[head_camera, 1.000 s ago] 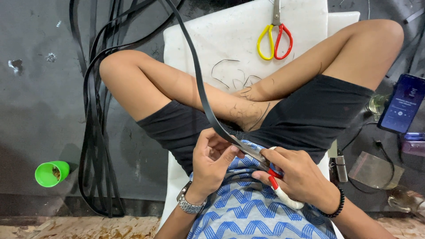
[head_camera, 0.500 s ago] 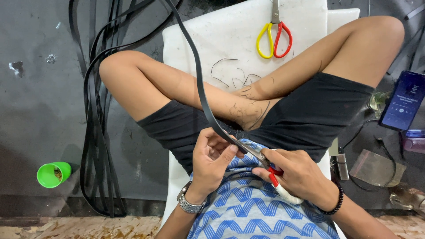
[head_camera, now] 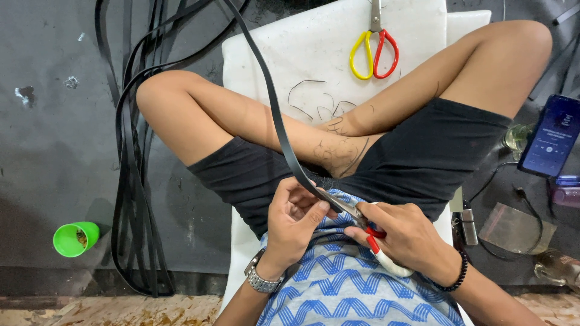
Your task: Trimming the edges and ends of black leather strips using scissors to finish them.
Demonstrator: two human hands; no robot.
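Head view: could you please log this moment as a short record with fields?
left hand: pinches the black strap near its end
right hand: grips scissors with red and white handles, blades at the strap
strap run: up over the lap to a bundle of straps on the dark floor
spare scissors: yellow and red handles, on the white board
cup: green, on the floor
phone: screen lit
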